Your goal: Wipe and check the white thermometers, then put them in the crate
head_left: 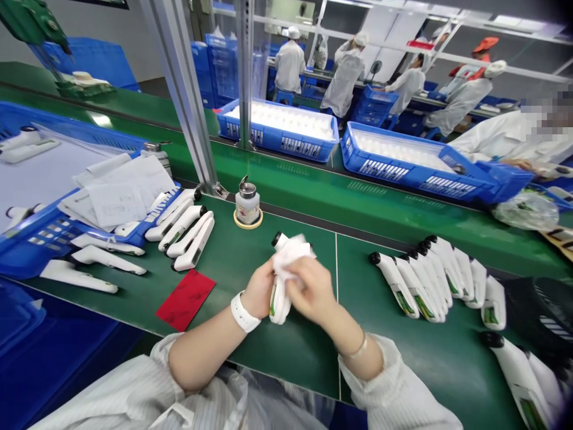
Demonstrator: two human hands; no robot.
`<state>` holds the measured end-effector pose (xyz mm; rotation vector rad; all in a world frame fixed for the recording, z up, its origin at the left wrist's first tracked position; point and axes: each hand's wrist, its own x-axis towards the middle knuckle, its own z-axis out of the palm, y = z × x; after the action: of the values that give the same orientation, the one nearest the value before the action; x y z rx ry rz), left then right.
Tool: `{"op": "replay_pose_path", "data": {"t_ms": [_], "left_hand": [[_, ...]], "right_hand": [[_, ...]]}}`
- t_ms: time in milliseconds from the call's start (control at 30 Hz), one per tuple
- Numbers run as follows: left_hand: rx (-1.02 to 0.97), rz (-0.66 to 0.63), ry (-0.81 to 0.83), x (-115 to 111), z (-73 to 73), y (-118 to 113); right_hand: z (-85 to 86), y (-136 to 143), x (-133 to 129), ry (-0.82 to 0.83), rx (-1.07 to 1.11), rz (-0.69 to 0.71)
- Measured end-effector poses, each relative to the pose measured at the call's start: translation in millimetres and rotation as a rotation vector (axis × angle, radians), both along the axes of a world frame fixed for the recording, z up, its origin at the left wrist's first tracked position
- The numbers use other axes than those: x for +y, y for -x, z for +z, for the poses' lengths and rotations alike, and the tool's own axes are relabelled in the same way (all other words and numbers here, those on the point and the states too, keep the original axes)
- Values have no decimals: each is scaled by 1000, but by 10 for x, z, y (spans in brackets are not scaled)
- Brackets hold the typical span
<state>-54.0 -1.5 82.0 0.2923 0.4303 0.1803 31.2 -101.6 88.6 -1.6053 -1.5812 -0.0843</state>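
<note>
In front of my body, my left hand is closed around a white handheld device with a black tip, shaped like a forehead thermometer. Its tip points away from me, and a green strip shows along its lower left side. My right hand presses a white cloth onto the device's upper part; this hand and the cloth are slightly blurred. The cloth hides much of the device. Left of my hands, a red sheet lies flat on the green table. Beyond them a pump bottle stands on a yellowish ring.
Similar white devices lie at the left beside a blue crate with papers. Several more line up at the right. A metal post rises behind the table edge. Blue crates and co-workers are beyond.
</note>
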Motion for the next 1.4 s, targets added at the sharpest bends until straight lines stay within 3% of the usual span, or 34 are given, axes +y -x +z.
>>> {"op": "replay_pose_path", "data": {"t_ms": [133, 200, 233, 300, 367, 433, 533, 633, 700, 833, 967, 1167, 1400], "left_hand": [[20, -9, -68, 89, 40, 33], [-24, 15, -116, 140, 51, 51], [-46, 15, -123, 157, 51, 57], [-56, 11, -118, 163, 43, 62], [-46, 16, -122, 128, 30, 59], [-48, 34, -169, 61, 19, 54], [-44, 103, -342, -51, 8, 64], [18, 221, -576, -105, 12, 101], [26, 239, -624, -94, 23, 122], [-14, 143, -474, -31, 35, 97], [-103, -8, -294, -19, 14, 33], [-138, -28, -136, -9, -4, 16], [-126, -46, -54, 16, 19, 28]], "right_hand": [[-208, 373, -242, 327, -265, 344], [-285, 357, -419, 491, -271, 406], [-297, 295, -488, 541, -245, 370], [-268, 115, -556, 530, -147, 148], [-211, -40, -531, 376, 55, -155], [-172, -83, -435, 228, 410, -292], [-180, 61, -243, 212, 897, -175], [-223, 238, -118, 229, 991, -65], [-245, 274, -106, 193, 1013, -55], [-263, 198, -158, 92, 1227, -136], [-225, 163, -166, 28, 1437, -73], [-119, 178, -168, -126, 1572, -69], [-177, 130, -226, -106, 1618, -111]]}}
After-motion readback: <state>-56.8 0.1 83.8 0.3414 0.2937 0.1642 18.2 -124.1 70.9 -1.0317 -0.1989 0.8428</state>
